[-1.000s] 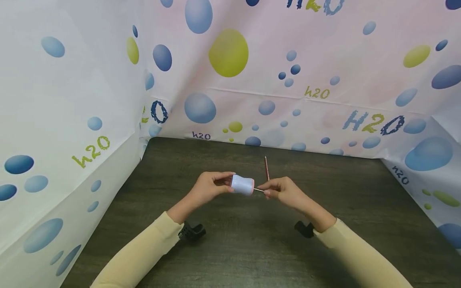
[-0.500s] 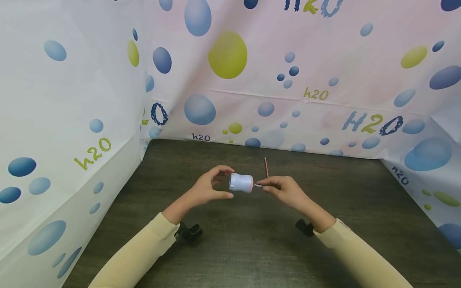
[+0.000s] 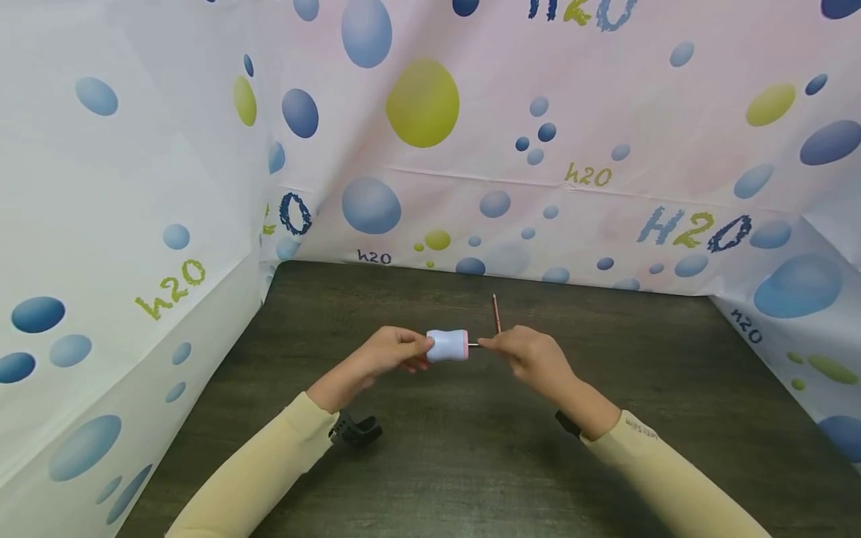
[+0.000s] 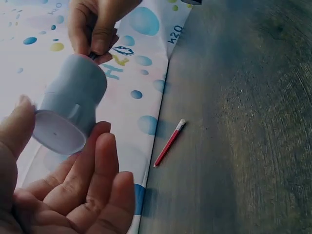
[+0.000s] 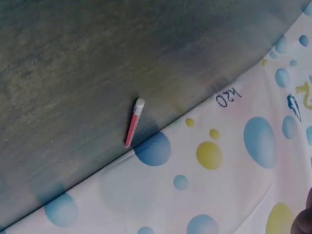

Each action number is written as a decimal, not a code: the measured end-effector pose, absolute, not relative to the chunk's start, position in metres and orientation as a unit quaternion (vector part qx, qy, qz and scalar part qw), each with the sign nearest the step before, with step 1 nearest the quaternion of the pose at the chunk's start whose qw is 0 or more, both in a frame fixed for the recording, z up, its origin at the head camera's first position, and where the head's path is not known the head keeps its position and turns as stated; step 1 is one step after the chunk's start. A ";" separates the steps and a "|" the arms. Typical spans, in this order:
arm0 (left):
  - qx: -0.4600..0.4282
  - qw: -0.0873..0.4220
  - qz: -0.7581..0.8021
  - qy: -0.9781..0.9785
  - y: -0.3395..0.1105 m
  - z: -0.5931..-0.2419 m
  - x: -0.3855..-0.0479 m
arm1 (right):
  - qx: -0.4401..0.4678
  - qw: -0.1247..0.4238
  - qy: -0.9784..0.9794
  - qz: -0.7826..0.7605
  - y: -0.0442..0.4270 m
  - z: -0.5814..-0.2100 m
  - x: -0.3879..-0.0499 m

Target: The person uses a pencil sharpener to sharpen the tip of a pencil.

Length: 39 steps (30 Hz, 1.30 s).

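A light blue, waisted cylinder [image 3: 448, 345] with a pink end lies sideways in the air above the table. My left hand [image 3: 385, 357] holds its left end between thumb and fingers. From the pink end a thin metal rod [image 3: 474, 344] sticks out, and my right hand [image 3: 534, 360] pinches it. In the left wrist view, the cylinder's round pale end [image 4: 59, 132] has a small dark spot at its middle. The left thumb [image 4: 17, 124] is at one side of it, the other fingers at the opposite side. Only a sliver of the right hand [image 5: 303, 220] shows in the right wrist view.
A red pencil [image 3: 496, 312] with a white end lies on the dark wooden table [image 3: 430, 463], just beyond the right hand. Walls of white sheeting [image 3: 511, 149] with coloured dots and lettering enclose the table's back and sides.
The left hand loosened its fingers around the cylinder half a second ago and now grips it again, turned over more. The right hand has rolled over while pinching the rod. The pencil stays put.
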<state>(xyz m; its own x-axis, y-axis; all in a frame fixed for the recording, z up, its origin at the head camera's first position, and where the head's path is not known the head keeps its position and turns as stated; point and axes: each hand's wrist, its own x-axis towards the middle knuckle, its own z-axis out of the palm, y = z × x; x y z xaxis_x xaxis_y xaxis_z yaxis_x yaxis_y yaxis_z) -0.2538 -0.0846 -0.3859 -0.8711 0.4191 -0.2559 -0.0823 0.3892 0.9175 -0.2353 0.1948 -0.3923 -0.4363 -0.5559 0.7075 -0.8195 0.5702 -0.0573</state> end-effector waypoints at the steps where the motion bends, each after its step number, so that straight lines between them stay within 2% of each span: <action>1: 0.105 0.230 0.543 0.801 -0.084 -0.387 -0.254 | 0.420 0.330 -0.821 0.202 0.194 -0.393 -0.235; 4: 0.104 0.221 0.550 0.799 -0.084 -0.387 -0.253 | 0.416 0.320 -0.825 0.208 0.194 -0.392 -0.232; 7: 0.120 0.192 0.550 0.804 -0.084 -0.388 -0.251 | 0.395 0.253 -0.850 0.239 0.194 -0.387 -0.230; 9: 0.136 0.162 0.544 0.812 -0.083 -0.388 -0.249 | 0.368 0.163 -0.871 0.283 0.196 -0.383 -0.229; 15: 0.212 0.061 0.491 0.843 -0.081 -0.387 -0.240 | 0.251 -0.160 -0.843 0.447 0.208 -0.372 -0.239; 17: 0.233 0.040 0.477 0.846 -0.080 -0.387 -0.237 | 0.221 -0.234 -0.818 0.477 0.211 -0.371 -0.244; 19: 0.243 0.034 0.478 0.844 -0.080 -0.387 -0.235 | 0.201 -0.272 -0.802 0.492 0.213 -0.371 -0.248; 21: 0.249 0.036 0.483 0.838 -0.080 -0.388 -0.235 | 0.210 -0.260 -0.808 0.485 0.212 -0.372 -0.249; 23: 0.253 0.049 0.500 0.827 -0.080 -0.388 -0.237 | 0.227 -0.216 -0.825 0.470 0.210 -0.373 -0.248; 26: 0.240 0.084 0.531 0.808 -0.081 -0.387 -0.239 | 0.253 -0.116 -0.863 0.422 0.206 -0.372 -0.242; 30: 0.166 0.146 0.563 0.797 -0.082 -0.386 -0.244 | 0.277 0.020 -0.893 0.353 0.203 -0.371 -0.234; 34: 0.115 0.210 0.555 0.797 -0.082 -0.387 -0.247 | 0.350 0.180 -0.882 0.261 0.202 -0.378 -0.229; 37: 0.116 0.231 0.551 0.793 -0.081 -0.388 -0.247 | 0.398 0.285 -0.848 0.206 0.200 -0.385 -0.230; 39: 0.120 0.230 0.555 0.791 -0.081 -0.387 -0.247 | 0.414 0.321 -0.828 0.201 0.198 -0.388 -0.230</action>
<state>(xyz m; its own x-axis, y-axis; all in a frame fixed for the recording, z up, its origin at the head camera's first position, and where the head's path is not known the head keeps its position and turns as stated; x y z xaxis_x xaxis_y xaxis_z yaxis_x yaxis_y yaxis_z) -0.2470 -0.0806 -0.3871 -0.8655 0.4445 -0.2309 -0.0657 0.3562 0.9321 -0.2304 0.1978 -0.3882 -0.4513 -0.5560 0.6980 -0.8142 0.5767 -0.0671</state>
